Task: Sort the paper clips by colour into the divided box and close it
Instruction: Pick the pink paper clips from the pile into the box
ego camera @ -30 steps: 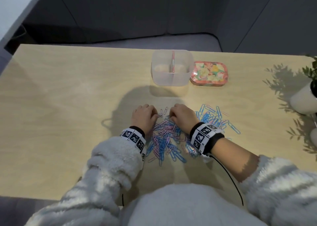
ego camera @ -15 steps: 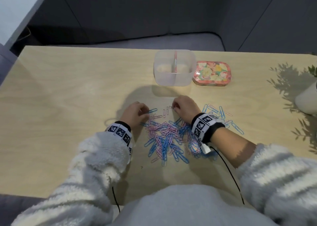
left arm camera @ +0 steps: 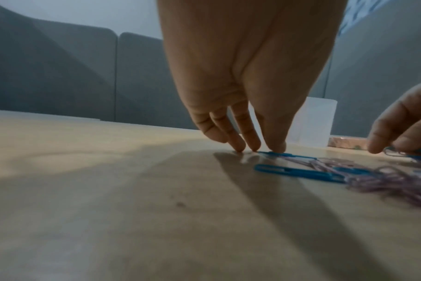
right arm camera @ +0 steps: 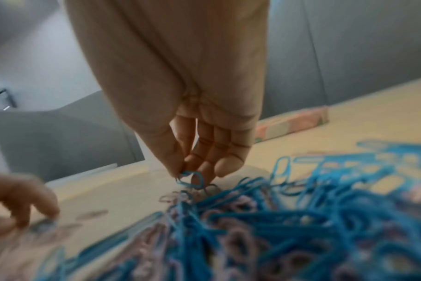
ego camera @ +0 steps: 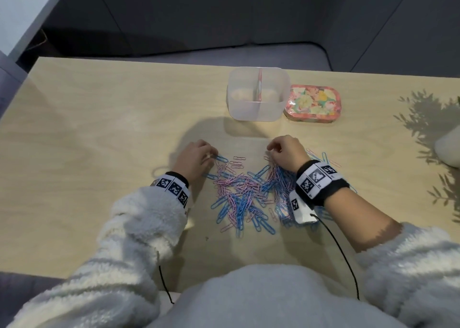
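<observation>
A mixed pile of blue and pink paper clips (ego camera: 249,193) lies on the wooden table in front of me. My left hand (ego camera: 212,154) is at the pile's far left edge. In the left wrist view the left hand (left arm camera: 260,150) has its fingertips (left arm camera: 239,148) down on the table, and the thumb presses one end of a blue clip (left arm camera: 291,155). My right hand (ego camera: 270,150) is at the pile's far right. Its thumb and forefinger (right arm camera: 173,167) pinch a blue clip (right arm camera: 190,179) just above the heap. The translucent divided box (ego camera: 232,98) stands open behind the pile, with its floral lid (ego camera: 312,103) beside it on the right.
A white plant pot (ego camera: 448,150) stands at the table's right edge and throws leaf shadows. Several loose blue clips (ego camera: 324,157) lie right of my right wrist. Black cables (ego camera: 341,253) trail from both wrist bands. A grey sofa runs behind the table.
My hands were close together at the far edge of the pile and have drawn apart. The left hand slid left onto a blue clip, and the right hand moved right and pinched one.
</observation>
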`<act>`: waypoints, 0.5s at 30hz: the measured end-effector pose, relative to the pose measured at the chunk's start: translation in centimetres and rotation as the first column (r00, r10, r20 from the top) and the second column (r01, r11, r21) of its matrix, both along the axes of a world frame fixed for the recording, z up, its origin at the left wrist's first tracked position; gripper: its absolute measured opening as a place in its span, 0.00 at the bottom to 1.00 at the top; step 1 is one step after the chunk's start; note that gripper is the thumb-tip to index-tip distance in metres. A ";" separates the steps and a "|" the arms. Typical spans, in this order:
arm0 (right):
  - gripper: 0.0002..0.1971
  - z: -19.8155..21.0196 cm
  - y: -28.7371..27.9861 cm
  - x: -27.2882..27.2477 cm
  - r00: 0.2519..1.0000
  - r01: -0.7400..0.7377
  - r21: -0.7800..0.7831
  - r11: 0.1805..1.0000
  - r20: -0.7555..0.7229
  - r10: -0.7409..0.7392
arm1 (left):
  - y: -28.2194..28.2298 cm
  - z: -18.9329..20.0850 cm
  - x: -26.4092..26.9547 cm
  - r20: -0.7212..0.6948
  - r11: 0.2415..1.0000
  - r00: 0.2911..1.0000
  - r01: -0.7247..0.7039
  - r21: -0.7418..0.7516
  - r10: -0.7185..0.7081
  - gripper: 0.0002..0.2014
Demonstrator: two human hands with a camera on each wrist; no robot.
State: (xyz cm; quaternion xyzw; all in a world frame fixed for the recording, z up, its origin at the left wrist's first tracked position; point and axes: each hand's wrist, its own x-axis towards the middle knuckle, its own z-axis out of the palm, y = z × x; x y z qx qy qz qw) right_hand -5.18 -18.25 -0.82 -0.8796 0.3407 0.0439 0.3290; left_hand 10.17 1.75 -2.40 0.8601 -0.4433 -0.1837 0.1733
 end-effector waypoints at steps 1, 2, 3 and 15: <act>0.12 -0.1 0.1 -0.1 1.000 -0.015 -0.060 0.998 -0.027 0.013 | -0.3 0.0 0.0 -0.005 1.000 1.000 -0.009 0.005 0.009 0.09; 0.13 0.0 0.4 -0.1 0.999 -0.035 -0.122 0.992 -0.029 0.032 | -0.6 0.1 0.0 -0.014 1.000 0.999 -0.031 0.005 0.031 0.08; 0.14 0.0 0.8 0.1 0.998 -0.061 -0.167 0.984 -0.018 0.059 | -0.9 0.1 0.2 -0.031 0.998 0.998 -0.059 0.007 0.059 0.07; 0.18 -1.1 6.9 3.2 0.961 -0.275 -0.083 0.958 -0.015 0.275 | -0.5 0.4 -0.8 0.057 0.973 0.974 -0.222 0.055 0.219 0.11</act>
